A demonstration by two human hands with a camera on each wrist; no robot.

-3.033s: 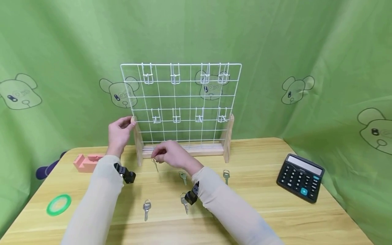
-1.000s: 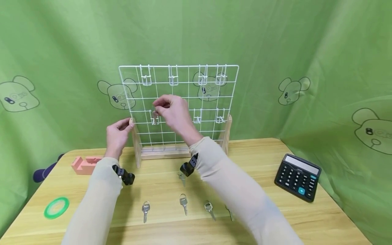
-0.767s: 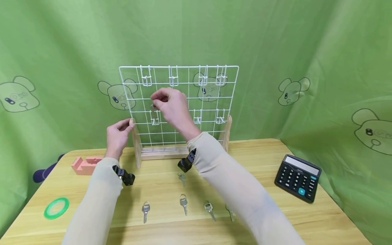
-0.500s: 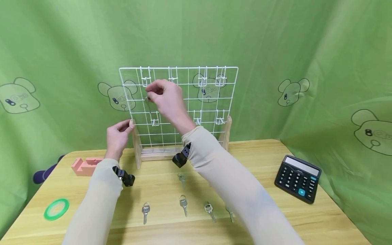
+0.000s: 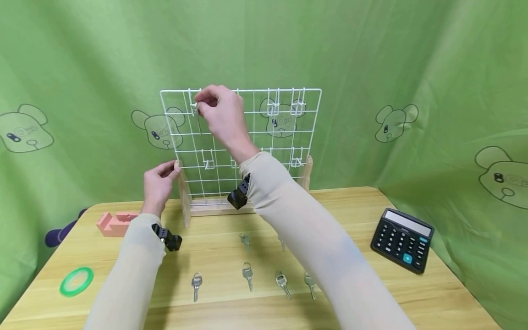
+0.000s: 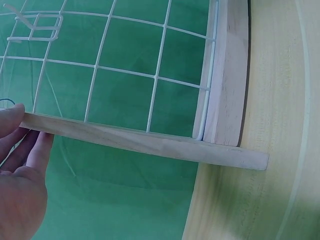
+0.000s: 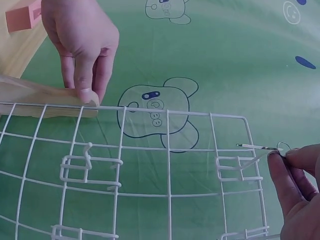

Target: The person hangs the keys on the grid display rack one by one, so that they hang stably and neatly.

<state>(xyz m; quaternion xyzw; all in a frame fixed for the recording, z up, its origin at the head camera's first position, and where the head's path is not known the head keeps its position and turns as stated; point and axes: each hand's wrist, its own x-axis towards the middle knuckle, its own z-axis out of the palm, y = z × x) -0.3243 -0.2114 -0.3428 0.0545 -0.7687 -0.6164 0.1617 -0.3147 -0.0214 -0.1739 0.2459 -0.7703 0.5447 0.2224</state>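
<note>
A white wire grid rack (image 5: 280,90) stands on a wooden base, with several white hooks in two rows. My left hand (image 5: 158,189) grips the top of its left wooden post (image 6: 125,141) between thumb and fingers. My right hand (image 5: 224,114) pinches a key (image 7: 257,146) by its ring, beside the upper-left hook (image 7: 232,169). In the right wrist view the key overlaps the hook's prong; whether the ring is over it, I cannot tell. Several keys with rings lie on the table, among them a front-left key (image 5: 196,286) and a middle key (image 5: 247,273).
A black calculator (image 5: 402,240) lies at the right of the wooden table (image 5: 350,302). On the left are a pink block-shaped holder (image 5: 115,224), a green tape roll (image 5: 76,282) and a purple object (image 5: 57,236). A green curtain (image 5: 350,55) hangs behind the rack.
From low by the rack's base, my right hand has risen with the key, past the lower-left hook, to the upper-left hook. My left hand has stayed on the post.
</note>
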